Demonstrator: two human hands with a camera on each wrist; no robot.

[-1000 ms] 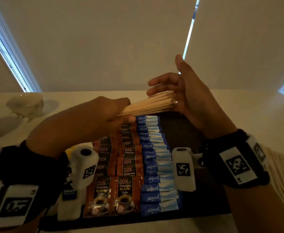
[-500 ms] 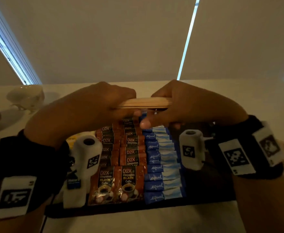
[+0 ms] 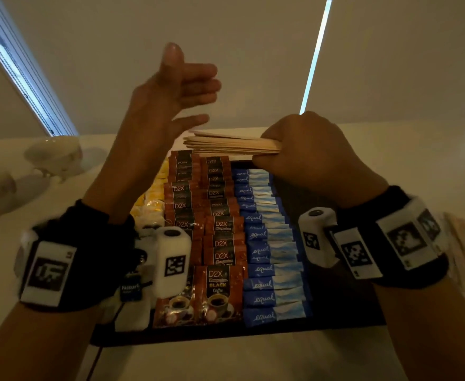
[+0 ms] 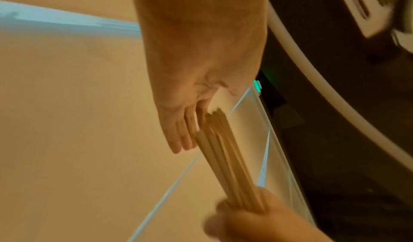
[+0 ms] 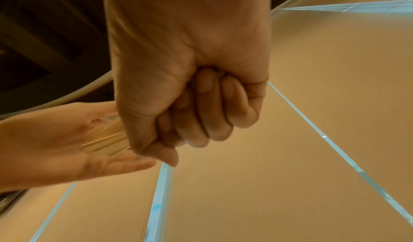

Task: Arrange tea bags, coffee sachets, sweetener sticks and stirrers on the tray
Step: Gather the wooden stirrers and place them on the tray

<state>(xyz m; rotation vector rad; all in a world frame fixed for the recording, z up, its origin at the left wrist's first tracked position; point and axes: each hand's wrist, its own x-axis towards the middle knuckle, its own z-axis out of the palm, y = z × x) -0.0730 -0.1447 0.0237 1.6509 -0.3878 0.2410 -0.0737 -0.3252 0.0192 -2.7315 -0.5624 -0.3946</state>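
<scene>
Your right fingers (image 5: 201,108) are curled tight into a fist round one end of a bundle of flat, pale wooden stirrers (image 3: 234,144), thumb tucked below. The thin strips lie roughly level, their free ends fanned a little and pointing toward your left hand (image 3: 168,105). That hand is raised beside those ends, palm facing the bundle, fingers straight and pressed together, thumb upright, little finger dipping lowest toward the tips. The left wrist view shows the stick ends just at your left fingers (image 4: 185,134); whether they touch I cannot tell through the blur. Your right hand (image 3: 316,155) is knuckles-up, and both wrists wear black bands with white marker blocks.

The bundle hangs above the far edge of the dark rectangular tray (image 3: 344,320). On the tray, glossy red-brown coffee sachets (image 3: 217,254) printed with cups run in two overlapping columns down the middle. Just right of them lies a column of blue and pale paper sweetener sticks (image 3: 270,268), stacked like shingles. Left of the sachets sit yellow and white tea bags (image 3: 150,204), partly hidden by your left wrist. The tray's right strip is bare dark surface.

The tray rests on a pale, smooth table (image 3: 226,361). Beyond the tray's left side stand white rounded cups (image 3: 54,155), blurred. Plain blinds back the table, with bright slits of daylight between them.
</scene>
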